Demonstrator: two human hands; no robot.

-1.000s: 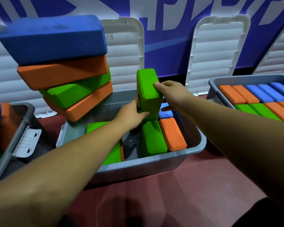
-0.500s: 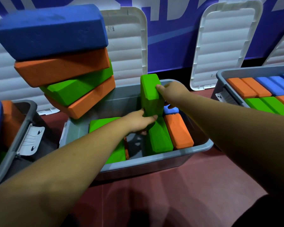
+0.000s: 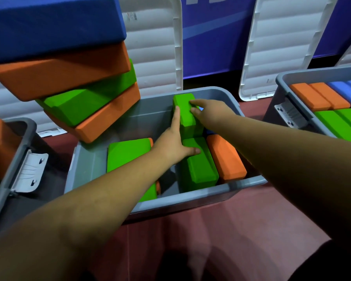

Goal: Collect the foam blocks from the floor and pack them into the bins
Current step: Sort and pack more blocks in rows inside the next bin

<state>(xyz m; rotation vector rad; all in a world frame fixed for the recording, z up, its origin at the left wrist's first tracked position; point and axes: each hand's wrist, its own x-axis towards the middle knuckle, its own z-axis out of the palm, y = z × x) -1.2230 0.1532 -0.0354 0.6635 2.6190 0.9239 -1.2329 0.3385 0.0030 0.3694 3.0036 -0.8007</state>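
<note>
Upright green block (image 3: 185, 115) is gripped by right hand (image 3: 211, 114), braced by flat left hand (image 3: 170, 142); if tilted, it may get wedged askew in bin (image 3: 190, 199).

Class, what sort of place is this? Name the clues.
Probably a gym or studio storage corner: grey bins on a red floor, foam blocks packed inside, white lids against a blue wall.

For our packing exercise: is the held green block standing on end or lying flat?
On end: the block stands above its flat neighbours, left hand and right hand on its sides.
</note>
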